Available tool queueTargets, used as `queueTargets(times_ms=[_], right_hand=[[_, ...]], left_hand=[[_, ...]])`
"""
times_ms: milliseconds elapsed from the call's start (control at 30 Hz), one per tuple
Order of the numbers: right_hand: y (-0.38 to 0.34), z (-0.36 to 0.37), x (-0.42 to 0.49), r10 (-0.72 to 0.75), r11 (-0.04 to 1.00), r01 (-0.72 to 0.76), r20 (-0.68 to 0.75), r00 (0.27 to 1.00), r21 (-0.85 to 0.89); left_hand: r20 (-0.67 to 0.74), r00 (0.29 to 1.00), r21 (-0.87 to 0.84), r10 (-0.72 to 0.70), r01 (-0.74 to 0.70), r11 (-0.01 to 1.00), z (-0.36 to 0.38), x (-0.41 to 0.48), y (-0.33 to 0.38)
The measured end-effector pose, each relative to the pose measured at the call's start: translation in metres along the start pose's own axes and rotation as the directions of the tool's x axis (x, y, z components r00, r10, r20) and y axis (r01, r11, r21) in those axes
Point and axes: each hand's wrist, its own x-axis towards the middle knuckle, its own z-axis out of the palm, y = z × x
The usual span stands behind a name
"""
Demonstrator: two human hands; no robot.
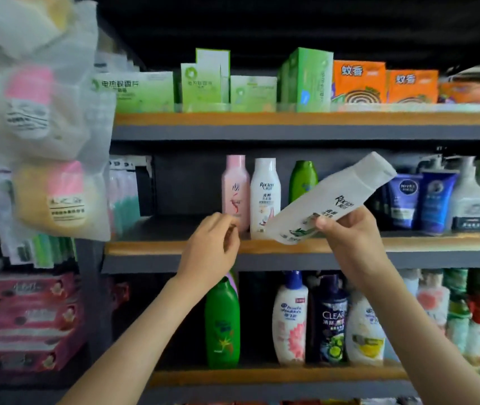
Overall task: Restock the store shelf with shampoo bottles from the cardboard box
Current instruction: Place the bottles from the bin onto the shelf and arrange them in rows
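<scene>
My right hand [349,238] grips a white shampoo bottle [335,197] near its base, tilted with the cap up to the right, in front of the middle shelf [157,247]. On that shelf stand a pink bottle [235,191], a white bottle [265,197] and a green bottle [302,179]. My left hand [214,252] hovers at the shelf's front edge, just below the pink bottle, fingers curled and holding nothing that I can see. The cardboard box is out of view.
The upper shelf carries green boxes [203,80] and orange boxes [358,81]. Blue tubes [434,200] and a pump bottle stand at the middle shelf's right. The lower shelf holds several shampoo bottles [290,320]. Plastic bags with goods [43,141] hang at left.
</scene>
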Motion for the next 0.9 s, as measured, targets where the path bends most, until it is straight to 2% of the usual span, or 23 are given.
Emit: queueTargets(times_ms=[133, 267, 333, 400, 467, 633, 767, 900], right_hand=[[0.007, -0.002, 0.033, -0.026, 0.998, 0.024, -0.031, 0.999, -0.057], [0.024, -0.007, 0.052, 0.081, 0.978, -0.084, -0.024, 0.996, -0.193], [0.033, -0.006, 0.059, 0.146, 0.957, -0.141, 0.002, 0.989, -0.253], [0.041, -0.004, 0.065, 0.21, 0.929, -0.183, 0.05, 0.976, -0.32], [0.047, -0.001, 0.07, 0.248, 0.907, -0.201, 0.084, 0.965, -0.371], [0.056, 0.001, 0.085, 0.308, 0.875, -0.239, 0.102, 0.946, -0.421], [0.058, 0.001, 0.087, 0.345, 0.853, -0.282, 0.07, 0.936, -0.439], [0.049, 0.003, 0.084, 0.398, 0.775, -0.289, 0.079, 0.914, -0.561]], left_hand=[[0.081, 0.989, 0.061, -0.125, 0.12, 0.991, 0.013, 0.021, -0.015], [0.085, 0.985, 0.177, -0.153, 0.136, 0.975, 0.017, 0.033, -0.021], [0.193, 0.964, 0.198, -0.182, 0.144, 0.97, 0.019, 0.039, -0.026], [0.366, 0.902, 0.164, -0.231, 0.182, 0.969, 0.019, 0.043, -0.029], [0.433, 0.867, 0.183, -0.247, 0.184, 0.966, 0.022, 0.044, -0.032], [0.361, 0.908, 0.23, -0.211, 0.133, 0.964, 0.028, 0.041, -0.03], [0.344, 0.916, 0.238, -0.209, 0.13, 0.963, 0.027, 0.04, -0.029], [0.335, 0.926, 0.217, -0.173, 0.102, 0.971, 0.026, 0.038, -0.03]])
